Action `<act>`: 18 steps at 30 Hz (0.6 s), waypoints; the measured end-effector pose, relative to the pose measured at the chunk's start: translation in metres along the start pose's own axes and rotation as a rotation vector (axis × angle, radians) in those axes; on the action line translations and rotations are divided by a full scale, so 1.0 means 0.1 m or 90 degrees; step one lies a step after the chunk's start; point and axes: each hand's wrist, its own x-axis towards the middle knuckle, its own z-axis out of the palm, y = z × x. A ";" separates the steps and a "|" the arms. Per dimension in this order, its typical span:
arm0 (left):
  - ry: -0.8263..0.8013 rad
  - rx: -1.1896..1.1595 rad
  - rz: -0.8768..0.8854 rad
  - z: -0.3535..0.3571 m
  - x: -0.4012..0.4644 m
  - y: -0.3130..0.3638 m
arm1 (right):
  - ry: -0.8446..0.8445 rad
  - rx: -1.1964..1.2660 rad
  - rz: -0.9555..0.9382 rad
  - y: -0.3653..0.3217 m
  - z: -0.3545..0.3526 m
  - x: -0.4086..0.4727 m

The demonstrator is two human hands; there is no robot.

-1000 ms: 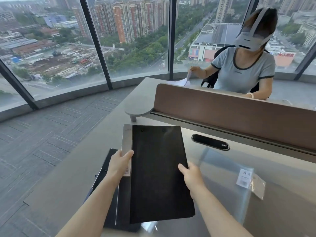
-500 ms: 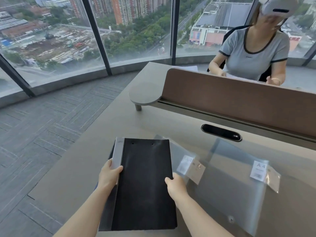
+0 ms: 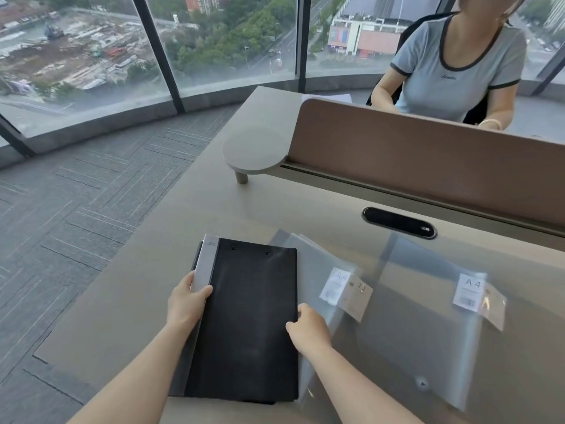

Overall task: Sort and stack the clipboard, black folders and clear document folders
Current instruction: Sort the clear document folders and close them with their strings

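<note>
Black folder stack (image 3: 250, 319) lies flat on bench (image 3: 122, 301), lower centre of frame. Left hand (image 3: 186, 304) grip clamped on its left edge; right hand (image 3: 308, 330) grip clamped on its right edge. Clear document folders (image 3: 428, 301) lie right of it, nearest one touching.

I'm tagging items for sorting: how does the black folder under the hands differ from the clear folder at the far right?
The black folder is opaque and dark; the clear folder is see-through, showing the desk beneath. The black folder is gripped at its edges by the left hand and right hand; the clear folder lies untouched. The clear folder carries a white A4 label; the black folder's cover shows none. Both lie flat on the desk.
</note>
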 end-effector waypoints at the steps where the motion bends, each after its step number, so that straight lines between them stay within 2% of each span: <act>1: 0.008 0.010 0.002 0.01 0.01 0.00 | -0.001 -0.006 -0.002 -0.01 0.01 0.00; 7: 0.069 0.103 -0.001 0.10 0.14 -0.07 | -0.002 -0.006 -0.012 0.02 -0.02 0.04; 11: 0.135 0.209 0.016 0.19 0.09 -0.01 | 0.063 0.073 -0.018 0.10 -0.21 0.06; 14: 0.153 0.245 0.084 0.35 -0.01 0.12 | 0.142 0.123 -0.017 0.19 -0.39 0.12; 18: 0.079 0.239 0.216 0.71 -0.21 0.32 | 0.212 0.166 -0.009 0.32 -0.65 0.16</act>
